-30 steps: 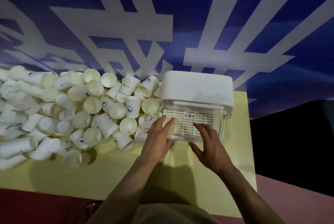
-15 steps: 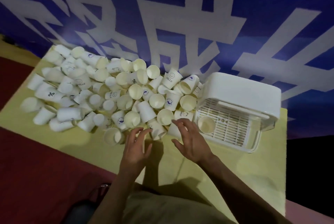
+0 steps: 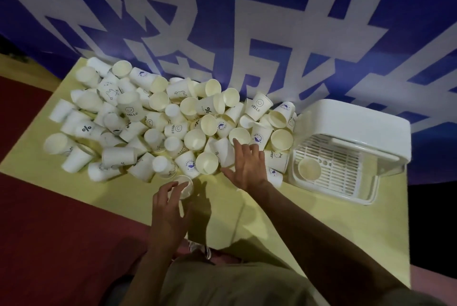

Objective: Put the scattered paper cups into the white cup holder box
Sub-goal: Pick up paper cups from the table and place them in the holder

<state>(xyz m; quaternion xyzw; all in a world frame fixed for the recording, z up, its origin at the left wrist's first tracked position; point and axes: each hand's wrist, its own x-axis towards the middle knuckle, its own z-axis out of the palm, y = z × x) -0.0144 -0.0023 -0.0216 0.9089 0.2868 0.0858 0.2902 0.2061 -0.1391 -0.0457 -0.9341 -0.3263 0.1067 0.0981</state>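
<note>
Paper cup pile: a heap of white paper cups [image 3: 153, 120], many printed with small blue marks, covers the far left and middle of the pale yellow table [image 3: 309, 226], most lying on their sides.
Left hand: the person's left hand [image 3: 170, 209] hovers at the table's near edge, fingers spread and lightly bent, holding nothing.
Nearest cup to left hand: a lone white paper cup [image 3: 184, 186] lies on its side just beyond the left fingertips, long axis running toward the hand, open mouth turned up toward the camera; whether the fingers touch it I cannot tell.
Right hand: the right hand [image 3: 247, 165] reaches farther in, fingers extended and apart, empty, over the pile's near right fringe.
Nearest cup to right hand: an upright cream-lined paper cup [image 3: 239, 135], mouth up, sits at the index fingertip, on the far side of the hand.
Cup holder box: the white plastic cup holder box [image 3: 351, 147] stands at the table's right end, right of the right hand; one paper cup [image 3: 309, 169] already rests on its slatted tray.
Key relation: the right hand lies between the pile and the box, so it looks the likelier carrier.
</note>
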